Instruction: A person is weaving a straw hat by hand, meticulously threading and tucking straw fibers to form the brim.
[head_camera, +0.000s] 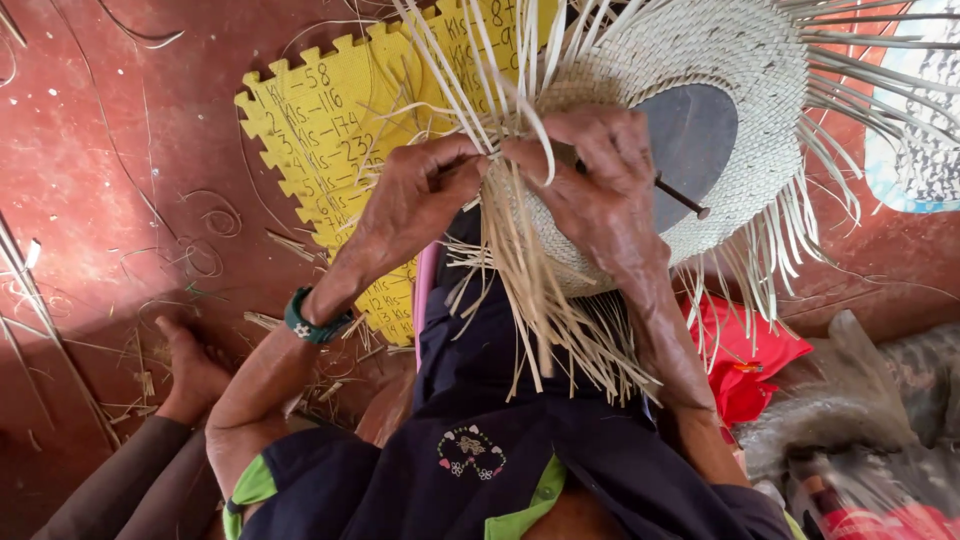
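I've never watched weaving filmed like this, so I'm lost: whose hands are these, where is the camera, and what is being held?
There is one picture, from a camera on the person's head, looking down at their own bare hands. The left hand and right hand pinch pale straw strips at the edge of a half-woven round straw piece, built around a grey disc. A thin dark stick pokes out by the right hand. Below lies a red floor with a yellow foam mat and straw scraps. A foot rests at lower left.
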